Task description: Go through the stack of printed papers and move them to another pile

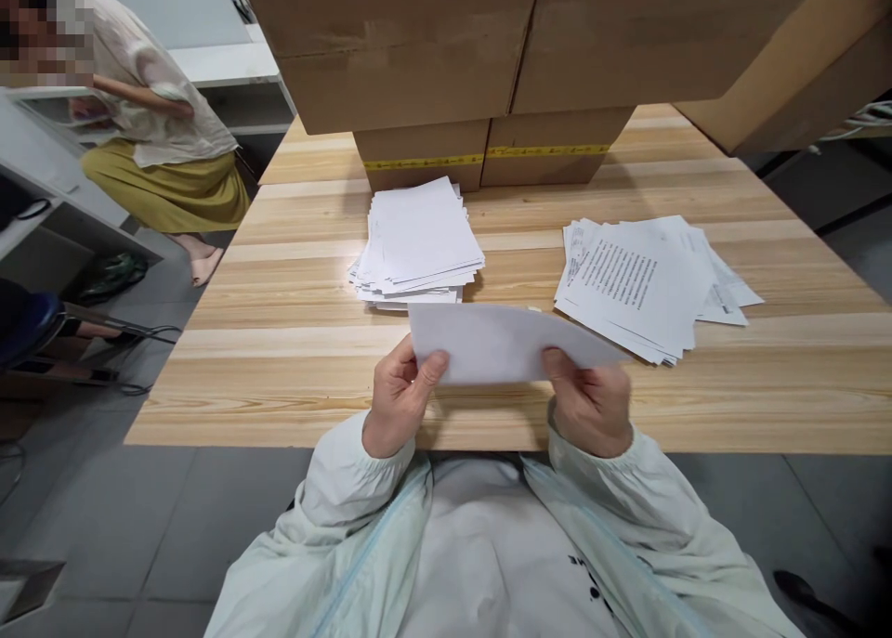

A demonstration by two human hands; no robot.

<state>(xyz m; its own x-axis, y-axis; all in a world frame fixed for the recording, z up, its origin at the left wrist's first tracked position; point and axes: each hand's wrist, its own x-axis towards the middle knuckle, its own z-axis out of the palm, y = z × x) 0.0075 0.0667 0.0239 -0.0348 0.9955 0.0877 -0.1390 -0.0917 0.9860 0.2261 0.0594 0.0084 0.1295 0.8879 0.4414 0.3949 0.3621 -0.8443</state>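
Head view: hands [399,398] [594,404] hold paper [491,345]; boxes [404,39] hide insides.

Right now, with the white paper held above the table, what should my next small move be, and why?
I'd probably tip the held paper to check its far side, using the left grip and right grip. Its near face looks blank, like the top of the left stack, while the right pile shows print on top; the far side is hidden from here.
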